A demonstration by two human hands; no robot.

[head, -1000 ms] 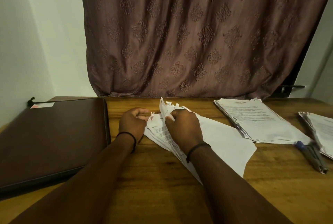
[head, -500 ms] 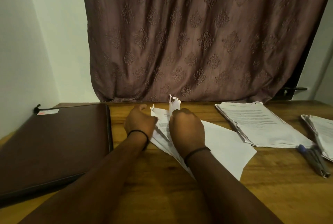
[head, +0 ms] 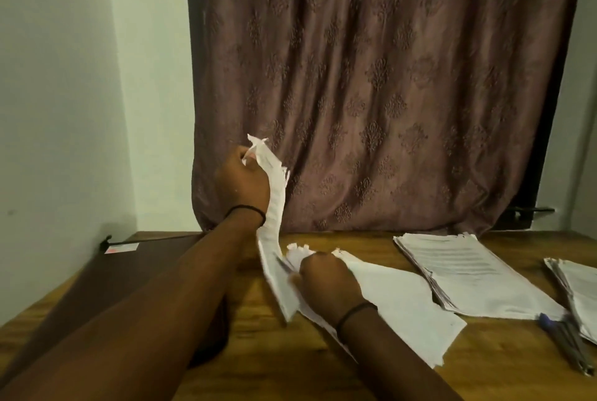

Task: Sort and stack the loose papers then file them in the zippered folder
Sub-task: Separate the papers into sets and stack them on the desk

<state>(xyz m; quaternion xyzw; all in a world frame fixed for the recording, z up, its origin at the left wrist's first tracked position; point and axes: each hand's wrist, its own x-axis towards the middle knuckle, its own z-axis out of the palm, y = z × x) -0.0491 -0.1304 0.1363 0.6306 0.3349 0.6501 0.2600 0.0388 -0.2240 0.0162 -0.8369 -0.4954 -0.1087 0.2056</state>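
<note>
My left hand point(head: 243, 181) is raised above the desk and pinches the torn top corner of a printed sheet point(head: 275, 207), which hangs curved down to the desk. My right hand point(head: 326, 279) rests with curled fingers on the loose white papers point(head: 407, 307) lying in the middle; whether it grips them I cannot tell. The brown zippered folder point(head: 106, 281) lies shut at the left, partly hidden by my left forearm. A neat stack of printed papers point(head: 468, 271) lies to the right, and another stack point(head: 578, 290) sits at the far right edge.
A blue pen point(head: 565, 342) lies at the right between the two stacks. A brown patterned curtain point(head: 387, 87) hangs behind the wooden desk point(head: 290, 371), and a pale wall point(head: 64, 93) closes the left side.
My left hand has lifted one sheet up off the pile by its top corner. My right hand has stayed on the papers below. The camera has tilted upward.
</note>
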